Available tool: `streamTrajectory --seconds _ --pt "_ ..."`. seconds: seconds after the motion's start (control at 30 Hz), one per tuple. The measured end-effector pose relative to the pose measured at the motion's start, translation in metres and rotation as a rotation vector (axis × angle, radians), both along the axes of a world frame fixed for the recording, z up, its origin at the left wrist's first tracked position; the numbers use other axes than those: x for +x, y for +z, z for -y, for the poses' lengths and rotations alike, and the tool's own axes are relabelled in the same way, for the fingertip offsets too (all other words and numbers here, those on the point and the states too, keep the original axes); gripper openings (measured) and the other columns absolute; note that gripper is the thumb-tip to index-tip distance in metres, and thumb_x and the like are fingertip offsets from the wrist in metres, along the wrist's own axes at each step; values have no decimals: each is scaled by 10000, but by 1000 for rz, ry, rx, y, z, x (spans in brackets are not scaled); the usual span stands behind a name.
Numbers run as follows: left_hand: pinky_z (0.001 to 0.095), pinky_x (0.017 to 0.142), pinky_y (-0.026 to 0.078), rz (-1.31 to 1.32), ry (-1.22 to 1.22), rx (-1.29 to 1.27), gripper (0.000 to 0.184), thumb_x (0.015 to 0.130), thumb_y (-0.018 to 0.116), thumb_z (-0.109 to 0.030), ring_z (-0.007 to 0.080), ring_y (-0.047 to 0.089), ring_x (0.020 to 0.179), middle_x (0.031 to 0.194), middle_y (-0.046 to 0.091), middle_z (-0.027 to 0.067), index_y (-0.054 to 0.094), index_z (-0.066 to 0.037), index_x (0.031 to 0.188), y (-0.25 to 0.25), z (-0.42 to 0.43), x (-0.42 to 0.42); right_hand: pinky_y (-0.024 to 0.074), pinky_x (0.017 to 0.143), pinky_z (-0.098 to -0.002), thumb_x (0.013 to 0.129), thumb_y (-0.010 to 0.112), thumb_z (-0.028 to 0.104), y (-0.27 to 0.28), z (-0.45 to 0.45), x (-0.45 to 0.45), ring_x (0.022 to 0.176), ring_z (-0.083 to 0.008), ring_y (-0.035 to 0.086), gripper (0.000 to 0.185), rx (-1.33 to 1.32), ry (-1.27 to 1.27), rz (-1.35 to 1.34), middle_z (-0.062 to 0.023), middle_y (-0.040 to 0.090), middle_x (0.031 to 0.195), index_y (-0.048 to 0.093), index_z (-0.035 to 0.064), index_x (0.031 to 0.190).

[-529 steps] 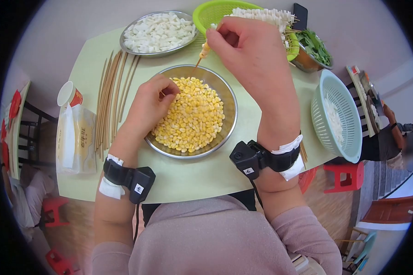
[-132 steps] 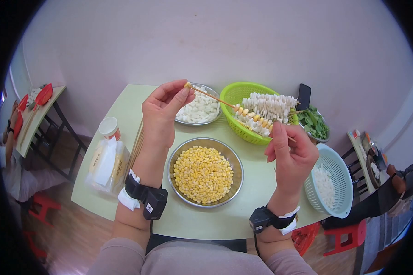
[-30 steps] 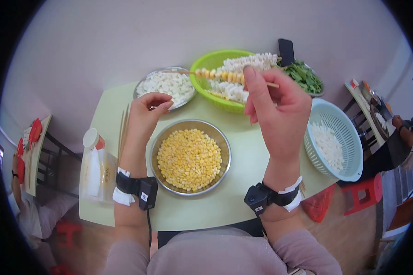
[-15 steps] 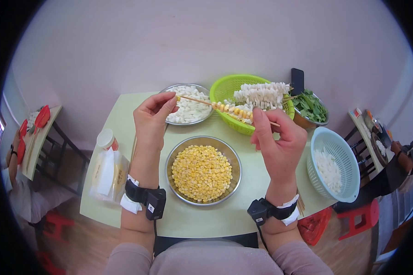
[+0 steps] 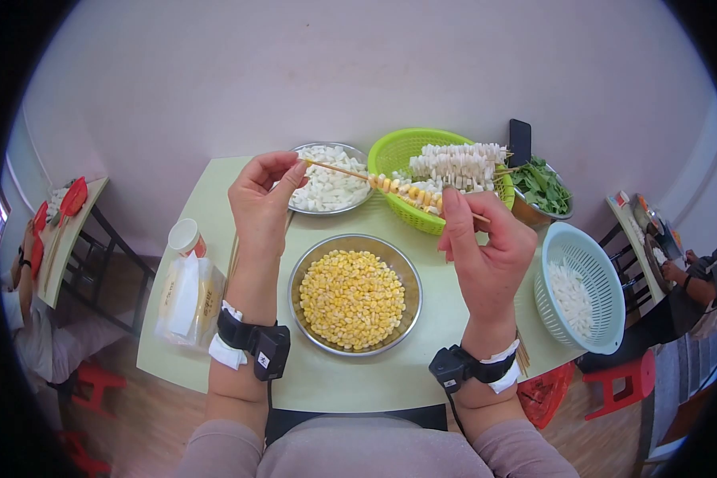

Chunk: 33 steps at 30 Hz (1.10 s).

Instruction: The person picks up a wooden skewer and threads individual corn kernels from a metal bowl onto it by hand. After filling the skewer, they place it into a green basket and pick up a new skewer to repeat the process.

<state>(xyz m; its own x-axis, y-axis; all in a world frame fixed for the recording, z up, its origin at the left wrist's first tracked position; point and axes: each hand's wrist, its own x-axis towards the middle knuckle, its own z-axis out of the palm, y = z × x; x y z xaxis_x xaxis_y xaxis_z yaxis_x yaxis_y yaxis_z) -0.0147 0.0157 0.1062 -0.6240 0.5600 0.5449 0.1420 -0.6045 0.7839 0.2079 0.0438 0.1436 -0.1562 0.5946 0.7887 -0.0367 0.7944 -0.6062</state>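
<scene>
My right hand grips a thin wooden skewer near one end. Several yellow corn kernels are threaded along it, up to my right fingertips. At the skewer's other end, the thumb and fingers of my left hand are pinched together; a small yellow bit shows at the tip, too small to make out fully. Below and between both hands sits a steel bowl of loose corn kernels. Behind the skewer stands a green basket with loaded white skewers.
A metal plate of white pieces is at the back; a phone and a bowl of green leaves are back right. A pale blue basket stands right. Tissues and a paper cup are left. Other people sit at both sides.
Since about one second ago, my left hand has come up from beside the white pieces to the skewer's free end. The skewer now slants down toward my right hand, which still holds it.
</scene>
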Motion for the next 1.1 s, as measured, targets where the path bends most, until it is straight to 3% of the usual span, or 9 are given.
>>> streamTrajectory --seconds 0.17,0.23,0.63,0.87,0.93,1.1 --pt "235 694 512 1 69 4 158 773 667 -7 117 588 764 846 614 78 601 19 914 2 1 4 370 418 -199 817 632 53 0 6 -4 454 -54 498 105 83 -18 48 -27 550 553 607 -9 735" --pt "231 695 508 -14 89 15 154 772 669 -7 116 587 759 844 614 76 599 18 907 2 1 6 358 401 -233 796 640 40 1 9 -6 417 -108 485 87 258 -68 147 -46 541 544 611 1 725" --pt "228 693 501 -39 42 47 130 765 669 11 114 584 755 834 614 70 595 11 872 2 1 23 354 397 -276 781 647 40 -2 11 -16 414 -164 484 120 292 -17 172 -58 527 542 591 11 678" --pt "240 703 510 -74 -4 43 121 770 661 21 121 587 784 861 610 73 592 13 870 7 8 41 359 398 -273 788 649 68 -6 6 -20 412 -161 490 144 298 -52 189 -56 521 532 585 24 667" --pt "239 707 510 -77 -7 49 120 772 658 24 121 588 792 863 609 73 592 14 871 8 11 45 338 411 -204 794 644 40 -6 4 -19 432 -71 464 98 300 -44 204 -37 525 528 611 -14 719" --pt "200 693 495 -89 -4 80 119 766 660 26 100 592 802 871 608 57 592 13 862 8 11 44 338 413 -203 802 646 57 -7 4 -18 437 -75 468 94 260 -48 205 -32 536 538 618 -4 735"
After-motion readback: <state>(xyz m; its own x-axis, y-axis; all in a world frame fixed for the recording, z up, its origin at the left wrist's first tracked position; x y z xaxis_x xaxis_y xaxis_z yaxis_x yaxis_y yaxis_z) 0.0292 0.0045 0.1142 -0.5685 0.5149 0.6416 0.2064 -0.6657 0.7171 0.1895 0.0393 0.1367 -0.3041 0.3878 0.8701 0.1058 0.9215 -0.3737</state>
